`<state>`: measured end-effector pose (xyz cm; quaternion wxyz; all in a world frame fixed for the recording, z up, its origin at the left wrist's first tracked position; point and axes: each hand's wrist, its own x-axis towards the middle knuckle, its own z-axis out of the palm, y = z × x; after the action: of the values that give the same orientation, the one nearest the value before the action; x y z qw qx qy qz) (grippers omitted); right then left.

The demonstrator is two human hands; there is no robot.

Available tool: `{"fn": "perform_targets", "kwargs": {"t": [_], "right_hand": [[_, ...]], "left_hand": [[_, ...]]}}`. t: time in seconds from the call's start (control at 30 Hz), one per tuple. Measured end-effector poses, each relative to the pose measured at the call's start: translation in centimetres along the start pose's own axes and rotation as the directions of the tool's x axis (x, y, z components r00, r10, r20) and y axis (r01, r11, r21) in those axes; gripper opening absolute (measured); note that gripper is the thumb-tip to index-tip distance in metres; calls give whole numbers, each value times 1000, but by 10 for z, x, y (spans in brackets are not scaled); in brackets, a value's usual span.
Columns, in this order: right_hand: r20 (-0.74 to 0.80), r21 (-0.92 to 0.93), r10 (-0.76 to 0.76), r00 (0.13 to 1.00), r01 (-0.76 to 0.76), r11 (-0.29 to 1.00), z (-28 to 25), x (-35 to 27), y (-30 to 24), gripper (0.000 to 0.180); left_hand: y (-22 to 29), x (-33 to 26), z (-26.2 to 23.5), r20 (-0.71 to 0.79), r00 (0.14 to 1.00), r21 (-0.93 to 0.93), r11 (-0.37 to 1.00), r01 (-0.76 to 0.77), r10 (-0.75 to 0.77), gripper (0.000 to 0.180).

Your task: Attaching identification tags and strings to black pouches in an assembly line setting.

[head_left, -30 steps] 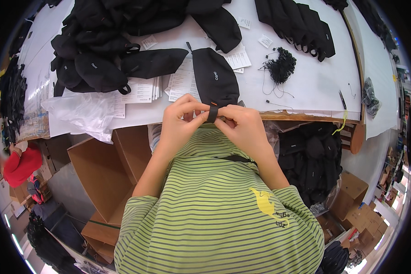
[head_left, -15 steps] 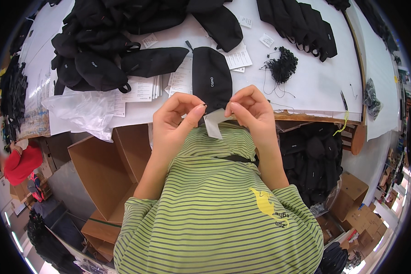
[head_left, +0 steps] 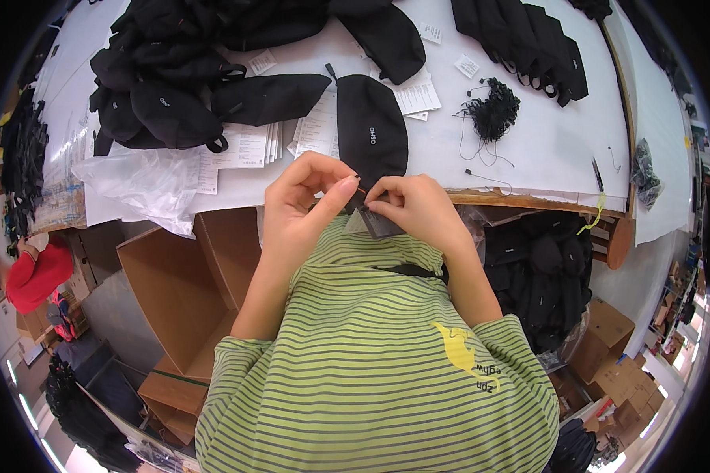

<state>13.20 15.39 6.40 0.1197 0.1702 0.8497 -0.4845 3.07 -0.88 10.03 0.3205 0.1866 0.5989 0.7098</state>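
Note:
A black fabric pouch with a zip pull at its far end lies on the table, its near end reaching my fingers. My left hand is closed, thumb and forefinger pinching a thin black cord, with a small reddish bit just below the fingertips. Close beside it, my right hand pinches too, its fingertips by the same cord. Under the right fingertips hangs a small hang tag, grey on one face and pale on another. The cord itself is mostly hidden by my fingers.
Black pouches are heaped at left, others in a row at far right. A tangle of black cords, printed sheets and clear plastic share the table. Below stand a cardboard box and more bagged pouches.
My right hand has come left and down, close to my left hand. The tag has turned, now showing a grey face. The left hand has hardly moved.

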Motion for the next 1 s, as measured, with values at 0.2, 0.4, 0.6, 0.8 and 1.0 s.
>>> {"fn": "perform_targets", "kwargs": {"t": [0.2, 0.4, 0.6, 0.8, 1.0], "right_hand": [[20, 143, -69, 997, 65, 988, 8, -5, 4, 15], [3, 188, -31, 1000, 30, 982, 10, -7, -1, 18], [-1, 130, -67, 998, 66, 989, 18, -4, 11, 18], [-107, 624, 47, 993, 30, 781, 14, -7, 6, 15], [-81, 784, 40, 996, 39, 619, 3, -11, 0, 14]], "left_hand": [[-3, 2, -1, -3, 1000, -13, 1000, 19, -20, 8], [-2, 2, -1, -12, 1000, -43, 999, 4, -4, 8], [-3, 2, -1, 23, 1000, -36, 999, 17, -16, 8], [-24, 3, -4, 114, 988, 211, 974, 80, -106, 10], [-26, 1, 1, 109, 988, 311, 948, 71, -110, 11]]}}
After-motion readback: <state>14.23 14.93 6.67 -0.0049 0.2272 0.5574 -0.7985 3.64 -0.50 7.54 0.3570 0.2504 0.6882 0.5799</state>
